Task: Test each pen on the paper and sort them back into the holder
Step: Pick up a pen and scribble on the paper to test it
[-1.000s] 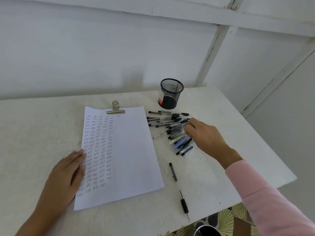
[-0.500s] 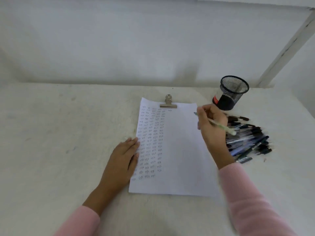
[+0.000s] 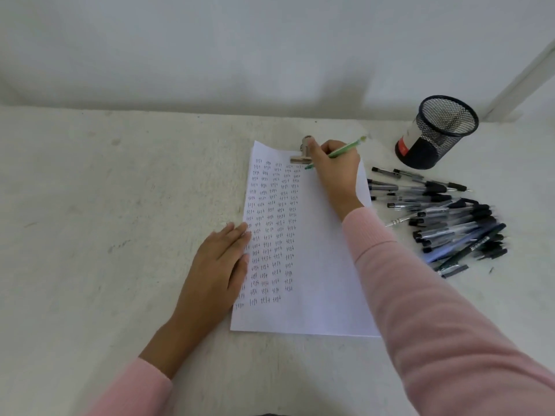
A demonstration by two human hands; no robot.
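Clip (image 3: 298,159) part-hidden by R hand (image 3: 333,171) gripping green pen (image 3: 348,148); pen pile (image 3: 450,226) blurry.

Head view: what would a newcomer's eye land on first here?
The white paper sheet at centre, its left half filled with columns of small handwritten "test" marks. At its top, beside the metal clip, the right hand holds a pale green pen tip-down, while the left hand rests flat on the sheet's left edge. To the right lies a heap of dark pens, with the black mesh holder behind it, no pens sticking out.
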